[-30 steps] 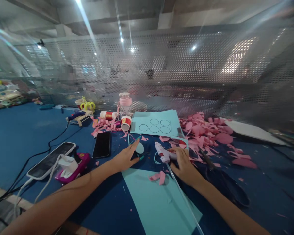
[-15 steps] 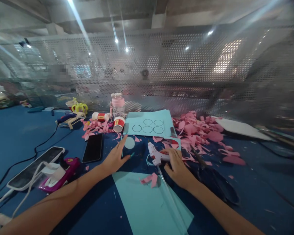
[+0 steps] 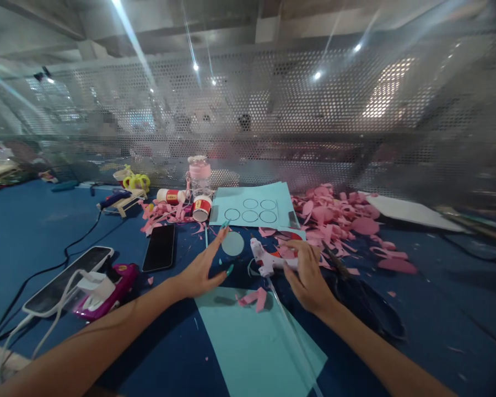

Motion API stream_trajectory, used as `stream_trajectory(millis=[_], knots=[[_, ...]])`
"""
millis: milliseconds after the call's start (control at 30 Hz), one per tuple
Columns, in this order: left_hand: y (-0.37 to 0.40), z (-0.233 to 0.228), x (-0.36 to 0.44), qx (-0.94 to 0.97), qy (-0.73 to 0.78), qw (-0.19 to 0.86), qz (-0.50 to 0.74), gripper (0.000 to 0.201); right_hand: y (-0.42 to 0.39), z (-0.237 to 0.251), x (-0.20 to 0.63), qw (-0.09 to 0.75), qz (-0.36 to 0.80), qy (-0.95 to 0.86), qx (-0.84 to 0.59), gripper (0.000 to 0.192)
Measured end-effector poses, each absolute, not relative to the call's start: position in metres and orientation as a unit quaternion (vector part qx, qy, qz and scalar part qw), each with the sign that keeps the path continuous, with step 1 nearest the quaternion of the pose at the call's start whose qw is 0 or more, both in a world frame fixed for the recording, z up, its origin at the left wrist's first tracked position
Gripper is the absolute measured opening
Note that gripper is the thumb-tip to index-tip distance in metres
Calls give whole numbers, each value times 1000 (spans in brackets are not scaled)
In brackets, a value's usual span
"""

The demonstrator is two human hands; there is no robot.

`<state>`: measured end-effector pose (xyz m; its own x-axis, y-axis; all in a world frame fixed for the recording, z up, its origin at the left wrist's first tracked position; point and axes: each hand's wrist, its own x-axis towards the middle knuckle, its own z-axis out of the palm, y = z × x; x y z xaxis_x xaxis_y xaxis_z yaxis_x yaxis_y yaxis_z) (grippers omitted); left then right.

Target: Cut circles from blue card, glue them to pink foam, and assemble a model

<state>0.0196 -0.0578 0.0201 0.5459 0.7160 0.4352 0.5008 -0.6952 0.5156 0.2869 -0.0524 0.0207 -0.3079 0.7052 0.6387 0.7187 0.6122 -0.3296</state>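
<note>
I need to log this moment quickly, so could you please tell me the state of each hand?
Left hand: open, fingers spread, holding nothing, beside the paper circle.
Right hand: closed on the glue gun.

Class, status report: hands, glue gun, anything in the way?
Right hand grips glue gun. Left hand open beside paper circle. Pink scrap lies close.

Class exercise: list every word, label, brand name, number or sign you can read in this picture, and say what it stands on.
No text can be read.
Red-and-white glue bottles: label print too small and blurred.
Light-blue sheet: only drawn circles, no writing.
Glue gun under the right hand: no legible marking.
Black phone: screen dark.
</note>
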Motion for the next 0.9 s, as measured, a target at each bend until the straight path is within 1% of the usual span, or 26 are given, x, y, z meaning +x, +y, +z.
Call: stream_trajectory(millis=[67, 167, 200, 267, 333, 400, 467, 500, 533, 567, 600, 667, 800, 833, 900], knots=[[-65, 25, 25, 887, 305, 178, 297, 87, -62, 29, 279, 416, 8, -803, -425, 32], [-76, 32, 34, 913, 263, 181, 254, 95, -78, 35, 258, 419, 97, -778, -458, 29], [-80, 33, 36, 918, 254, 185, 242, 96, -83, 34, 251, 413, 131, -762, -482, 29], [-86, 37, 39, 925, 233, 200, 223, 96, -91, 32, 239, 407, 187, -732, -514, 36], [-88, 42, 37, 927, 218, 206, 224, 92, -96, 28, 233, 414, 213, -719, -516, 39], [-82, 49, 29, 917, 249, 178, 255, 81, -99, 26, 232, 416, 190, -741, -491, 39], [-67, 58, 14, 876, 361, 96, 305, 54, -101, 24, 233, 395, 135, -792, -446, 38], [-56, 63, 5, 841, 444, 47, 306, 44, -102, 22, 234, 381, 104, -816, -422, 37], [-44, 68, -4, 806, 529, -12, 265, 38, -102, 20, 234, 368, 73, -836, -400, 36], [-31, 72, -13, 770, 602, -77, 197, 33, -103, 19, 234, 360, 44, -850, -383, 36], [-18, 74, -22, 749, 633, -99, 171, 29, -103, 16, 234, 358, 17, -856, -372, 36], [6, 76, -35, 732, 658, -116, 138, 22, -102, 13, 233, 357, -17, -861, -363, 37], [44, 66, -43, 723, 672, -137, 80, 16, -102, 10, 233, 352, -21, -863, -361, 37], [51, 64, -42, 719, 677, -145, 71, 18, -102, 10, 233, 353, -25, -864, -358, 37], [63, 60, -43, 709, 683, -164, 58, 28, -103, 11, 234, 354, -36, -866, -352, 37]])
